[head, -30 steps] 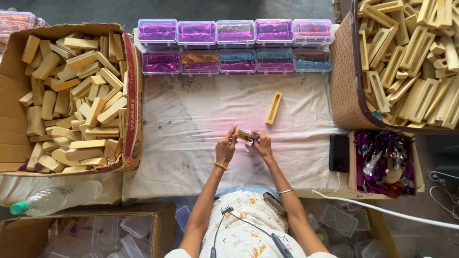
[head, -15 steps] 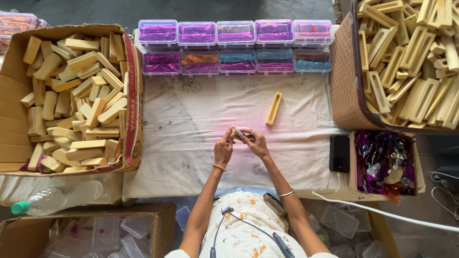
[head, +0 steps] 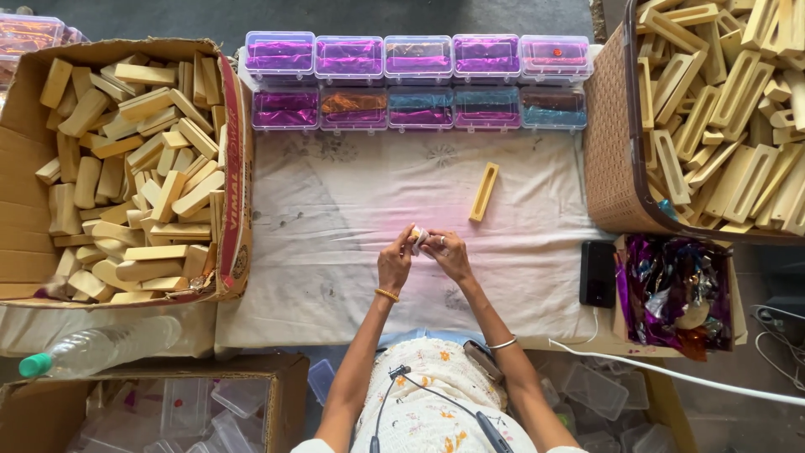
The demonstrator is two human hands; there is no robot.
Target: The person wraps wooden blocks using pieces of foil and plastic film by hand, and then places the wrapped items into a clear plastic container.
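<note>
**Small pale piece held over the white cloth**

Small pale piece (head: 417,237) sits pinched between the left hand (head: 394,264) and right hand (head: 449,254), both closed on it above a stained white cloth (head: 352,218). Ten clear boxes of purple, orange and blue foil (head: 415,82) line the far edge. Cardboard box (head: 239,184) left, brown basket (head: 608,151) right, both holding tan blocks.

Your fingers (head: 423,243) hide most of the small pale piece (head: 417,237); too small to identify. Right basket (head: 616,159) is cut off at the frame edge.
</note>
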